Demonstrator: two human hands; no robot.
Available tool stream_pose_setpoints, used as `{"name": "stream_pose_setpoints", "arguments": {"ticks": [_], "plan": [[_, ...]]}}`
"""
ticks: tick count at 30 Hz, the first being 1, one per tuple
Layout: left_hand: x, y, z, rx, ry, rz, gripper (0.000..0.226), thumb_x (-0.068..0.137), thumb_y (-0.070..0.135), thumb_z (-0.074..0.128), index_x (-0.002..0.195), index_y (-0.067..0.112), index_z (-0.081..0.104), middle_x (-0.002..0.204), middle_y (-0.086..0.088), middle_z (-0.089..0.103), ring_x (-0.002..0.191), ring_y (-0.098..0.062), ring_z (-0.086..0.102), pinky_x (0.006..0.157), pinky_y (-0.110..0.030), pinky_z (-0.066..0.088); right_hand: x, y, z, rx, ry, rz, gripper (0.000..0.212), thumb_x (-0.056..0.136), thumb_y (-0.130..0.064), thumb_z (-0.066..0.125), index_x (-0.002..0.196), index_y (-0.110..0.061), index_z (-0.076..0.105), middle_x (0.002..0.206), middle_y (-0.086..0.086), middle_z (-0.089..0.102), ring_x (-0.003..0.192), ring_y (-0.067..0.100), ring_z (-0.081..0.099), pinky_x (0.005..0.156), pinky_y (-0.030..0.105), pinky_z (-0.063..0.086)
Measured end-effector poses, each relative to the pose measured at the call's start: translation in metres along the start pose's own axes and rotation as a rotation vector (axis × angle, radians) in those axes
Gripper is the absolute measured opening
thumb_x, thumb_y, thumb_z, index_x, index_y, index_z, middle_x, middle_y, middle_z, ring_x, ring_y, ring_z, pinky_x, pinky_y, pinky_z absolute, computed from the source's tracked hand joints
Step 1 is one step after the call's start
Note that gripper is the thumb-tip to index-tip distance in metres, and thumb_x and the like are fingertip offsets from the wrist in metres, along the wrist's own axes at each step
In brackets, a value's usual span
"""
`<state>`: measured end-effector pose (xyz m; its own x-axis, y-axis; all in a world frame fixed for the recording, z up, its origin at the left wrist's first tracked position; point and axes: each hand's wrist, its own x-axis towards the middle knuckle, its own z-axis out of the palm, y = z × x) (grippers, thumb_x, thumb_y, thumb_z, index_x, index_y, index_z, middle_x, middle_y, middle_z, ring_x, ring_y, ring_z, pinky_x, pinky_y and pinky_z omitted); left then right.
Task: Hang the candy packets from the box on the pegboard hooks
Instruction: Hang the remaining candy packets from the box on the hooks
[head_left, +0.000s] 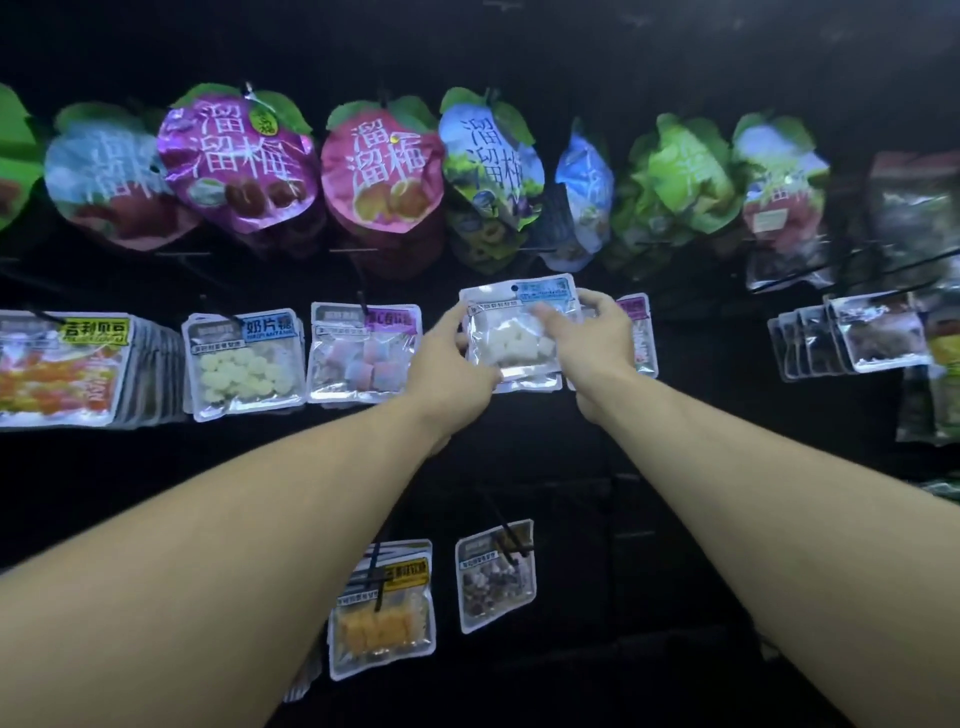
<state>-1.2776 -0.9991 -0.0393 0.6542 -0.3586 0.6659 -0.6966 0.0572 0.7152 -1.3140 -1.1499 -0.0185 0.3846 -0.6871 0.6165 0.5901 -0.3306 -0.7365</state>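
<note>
left hand and right hand grip white-candy packet, blue label unreadable | plum bag reads 溜溜梅 | neighbouring packet reads 奶片

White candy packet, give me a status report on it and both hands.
Both hands on white candy packet: left hand gripping its left edge, right hand its right. Packet at middle row, hang hole visible, not seen on a hook. Neighbouring purple-label packet behind right hand.
</note>
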Motion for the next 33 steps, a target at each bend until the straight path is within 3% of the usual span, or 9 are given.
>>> {"name": "stream_pose_setpoints", "arguments": {"ticks": [3, 6, 9, 12, 14, 16, 20, 25, 33], "plan": [[0.006, -0.005, 0.011, 0.071, -0.054, 0.027, 0.09, 0.09, -0.006, 0.068, 0.162, 0.039, 0.037, 0.136, 0.006, 0.064, 0.091, -0.01, 0.069, 0.059, -0.01, 0.053, 0.011, 0.002, 0.0, -0.026, 0.039, -0.014, 0.041, 0.087, -0.026, 0.083, 0.123, -0.029, 0.063, 0.111, -0.002, 0.072, 0.098, 0.021, 0.072, 0.094, 0.046, 0.06], [0.005, -0.006, 0.016, 0.1, -0.094, 0.007, 0.086, 0.094, 0.001, 0.068, 0.163, 0.04, 0.034, 0.149, -0.001, 0.054, 0.081, -0.008, 0.061, 0.052, -0.008, 0.046, 0.015, 0.004, -0.001, -0.029, 0.039, -0.025, 0.051, 0.087, -0.026, 0.083, 0.133, -0.031, 0.062, 0.115, -0.002, 0.073, 0.101, 0.021, 0.072, 0.094, 0.044, 0.06], [0.001, -0.005, 0.018, 0.137, -0.09, 0.05, 0.085, 0.095, 0.004, 0.068, 0.165, 0.037, 0.032, 0.153, 0.005, 0.042, 0.107, -0.009, 0.059, 0.06, -0.004, 0.044, 0.014, 0.006, -0.001, -0.02, 0.038, -0.038, 0.046, 0.09, -0.022, 0.08, 0.131, -0.035, 0.065, 0.112, -0.005, 0.074, 0.1, 0.02, 0.073, 0.092, 0.045, 0.061], [-0.006, -0.009, 0.021, 0.153, -0.099, 0.077, 0.081, 0.093, 0.003, 0.07, 0.162, 0.033, 0.039, 0.14, 0.011, 0.051, 0.102, 0.005, 0.061, 0.066, -0.004, 0.044, 0.013, 0.004, -0.004, -0.04, 0.039, -0.028, 0.05, 0.094, -0.024, 0.076, 0.14, -0.035, 0.061, 0.123, -0.009, 0.067, 0.103, 0.016, 0.066, 0.078, 0.025, 0.054], [-0.009, -0.014, 0.022, 0.185, -0.124, 0.069, 0.086, 0.092, 0.007, 0.074, 0.164, 0.036, 0.034, 0.154, 0.009, 0.041, 0.116, 0.0, 0.055, 0.075, -0.01, 0.043, 0.013, 0.003, -0.007, -0.045, 0.024, -0.01, 0.052, 0.096, -0.025, 0.075, 0.145, -0.034, 0.057, 0.129, -0.008, 0.061, 0.105, 0.016, 0.063, 0.069, 0.019, 0.045], [-0.011, -0.016, 0.021, 0.249, -0.149, 0.051, 0.089, 0.093, 0.013, 0.075, 0.165, 0.038, 0.029, 0.165, 0.012, 0.028, 0.119, 0.0, 0.043, 0.084, -0.015, 0.039, 0.015, 0.005, -0.007, -0.078, 0.01, 0.012, 0.054, 0.097, -0.027, 0.074, 0.147, -0.033, 0.055, 0.138, -0.004, 0.06, 0.11, 0.019, 0.065, 0.073, 0.023, 0.046], [-0.009, -0.022, 0.018, 0.346, -0.205, -0.002, 0.091, 0.093, 0.019, 0.075, 0.166, 0.04, 0.025, 0.173, 0.012, 0.016, 0.12, -0.004, 0.044, 0.091, -0.02, 0.037, 0.018, 0.014, 0.004, -0.199, 0.034, 0.008, 0.057, 0.096, -0.032, 0.074, 0.149, -0.033, 0.054, 0.149, -0.004, 0.057, 0.115, 0.022, 0.063, 0.093, 0.033, 0.05], [0.004, -0.04, 0.021, 0.376, -0.255, -0.055, 0.102, 0.089, 0.02, 0.081, 0.169, 0.032, 0.019, 0.174, 0.005, 0.013, 0.154, -0.017, 0.034, 0.102, -0.022, 0.033, 0.024, 0.029, 0.018, -0.405, 0.068, 0.008, 0.058, 0.096, -0.045, 0.071, 0.15, -0.036, 0.051, 0.142, -0.004, 0.063, 0.107, 0.022, 0.064, 0.089, 0.034, 0.05], [0.008, -0.06, 0.014, 0.441, -0.24, -0.043, 0.092, 0.093, 0.013, 0.074, 0.169, 0.027, 0.023, 0.177, 0.002, 0.014, 0.161, -0.019, 0.023, 0.106, -0.02, 0.027, 0.018, 0.054, 0.022, -0.553, 0.075, -0.019, 0.056, 0.102, -0.038, 0.061, 0.156, -0.033, 0.045, 0.153, 0.001, 0.053, 0.133, 0.031, 0.056, 0.105, 0.046, 0.05]]}}
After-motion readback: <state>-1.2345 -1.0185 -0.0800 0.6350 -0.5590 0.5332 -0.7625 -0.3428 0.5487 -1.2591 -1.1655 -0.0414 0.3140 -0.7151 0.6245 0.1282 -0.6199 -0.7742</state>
